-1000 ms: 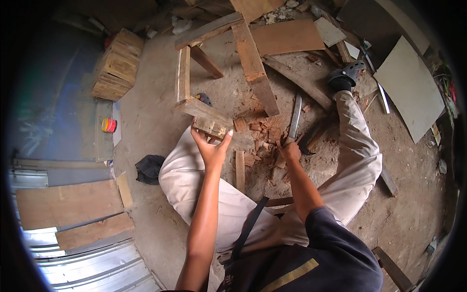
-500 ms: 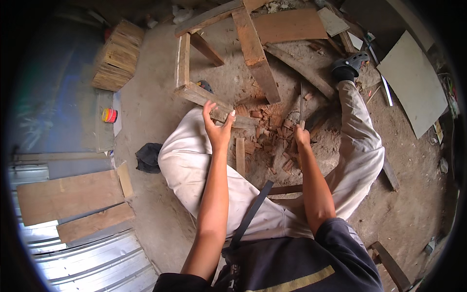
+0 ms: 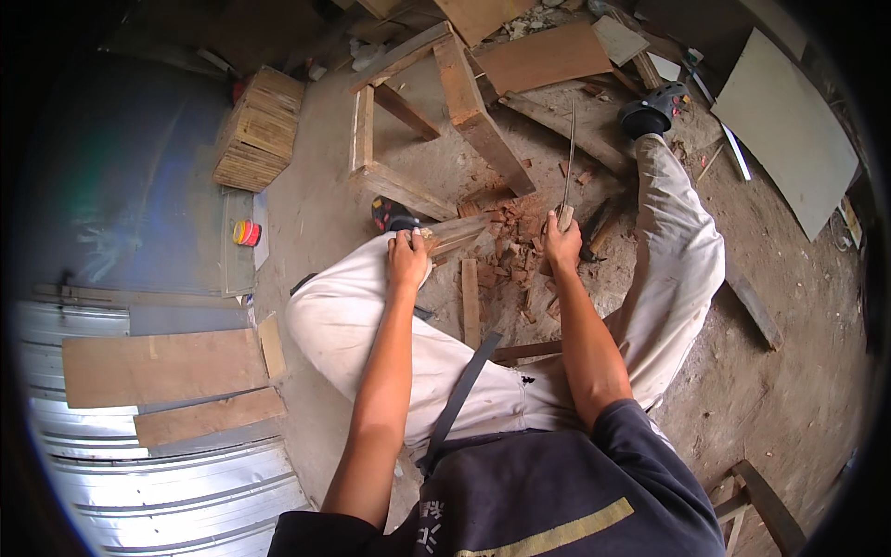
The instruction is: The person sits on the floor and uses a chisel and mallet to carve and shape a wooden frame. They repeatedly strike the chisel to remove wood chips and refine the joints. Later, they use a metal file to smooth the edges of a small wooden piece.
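My left hand [image 3: 406, 262] is closed over the near end of a short wooden piece [image 3: 457, 234], close to my left knee. A wooden frame [image 3: 408, 191] of joined beams stands just beyond it; whether the piece touches the frame I cannot tell. My right hand [image 3: 561, 243] grips the pale handle of a long, thin-bladed tool [image 3: 570, 153], its blade pointing away and up. The blade shows nearly edge-on, so its exact kind is unclear. Reddish wood chips [image 3: 520, 246] lie heaped on the ground between my hands.
A dark-headed tool [image 3: 599, 237] lies right of the chips. A loose batten [image 3: 471, 302] is between my legs. Boards [image 3: 548, 60] and a pale panel [image 3: 789, 135] lie at the back and right. A wood stack [image 3: 260, 130], red-yellow tub [image 3: 246, 233] and metal sheets [image 3: 186, 492] are left.
My left hand has lowered and closed on the wooden piece, after its fingers were spread at the frame. My right hand has shifted slightly left with the tool. The view has shifted too.
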A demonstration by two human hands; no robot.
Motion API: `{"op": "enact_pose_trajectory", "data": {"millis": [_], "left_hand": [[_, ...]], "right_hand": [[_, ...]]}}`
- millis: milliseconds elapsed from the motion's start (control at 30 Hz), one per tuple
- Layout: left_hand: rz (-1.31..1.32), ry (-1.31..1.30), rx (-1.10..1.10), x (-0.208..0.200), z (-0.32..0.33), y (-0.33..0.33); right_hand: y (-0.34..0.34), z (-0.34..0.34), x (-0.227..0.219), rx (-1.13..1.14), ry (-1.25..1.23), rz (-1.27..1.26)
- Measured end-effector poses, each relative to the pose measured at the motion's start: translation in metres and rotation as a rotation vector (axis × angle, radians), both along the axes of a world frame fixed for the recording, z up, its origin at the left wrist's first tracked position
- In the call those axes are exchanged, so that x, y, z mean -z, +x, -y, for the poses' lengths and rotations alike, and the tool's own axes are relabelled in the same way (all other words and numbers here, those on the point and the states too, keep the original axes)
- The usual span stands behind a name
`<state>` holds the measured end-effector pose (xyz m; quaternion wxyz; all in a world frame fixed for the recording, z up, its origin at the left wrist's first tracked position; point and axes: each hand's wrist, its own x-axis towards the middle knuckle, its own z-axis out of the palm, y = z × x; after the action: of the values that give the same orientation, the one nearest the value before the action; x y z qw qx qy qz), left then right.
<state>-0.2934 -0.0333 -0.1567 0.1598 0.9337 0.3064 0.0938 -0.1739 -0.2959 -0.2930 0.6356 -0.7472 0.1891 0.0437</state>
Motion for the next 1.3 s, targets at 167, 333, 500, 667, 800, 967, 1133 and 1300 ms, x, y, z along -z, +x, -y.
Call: {"op": "enact_pose_trajectory", "data": {"millis": [167,333,500,667,800,967,1133,1300], "left_hand": [[-0.059,0.069,-0.065,-0.003,0.0,0.022],[-0.062,-0.095,-0.093,-0.019,0.007,0.044],[-0.134,-0.354,-0.07,-0.043,0.011,0.073],[-0.148,-0.547,-0.065,-0.039,0.014,0.085],[0.264,-0.623,-0.081,-0.008,0.011,0.079],[0.41,-0.74,0.047,0.003,0.001,0.086],[0.441,-0.667,-0.011,-0.002,0.0,0.071],[0.589,-0.616,0.057,0.013,-0.001,0.053]], "right_hand": [[0.013,0.01,-0.01,0.063,0.152,0.038],[0.012,0.011,-0.018,0.158,0.176,0.176],[0.007,0.008,-0.044,0.109,0.161,0.239],[0.002,0.005,-0.087,-0.013,0.322,0.376],[-0.02,-0.004,-0.116,-0.142,0.315,0.506],[-0.079,-0.023,-0.132,-0.289,0.427,0.27],[-0.125,-0.038,-0.13,-0.42,0.378,0.178],[-0.123,-0.046,-0.114,-0.496,0.252,0.03]]}}
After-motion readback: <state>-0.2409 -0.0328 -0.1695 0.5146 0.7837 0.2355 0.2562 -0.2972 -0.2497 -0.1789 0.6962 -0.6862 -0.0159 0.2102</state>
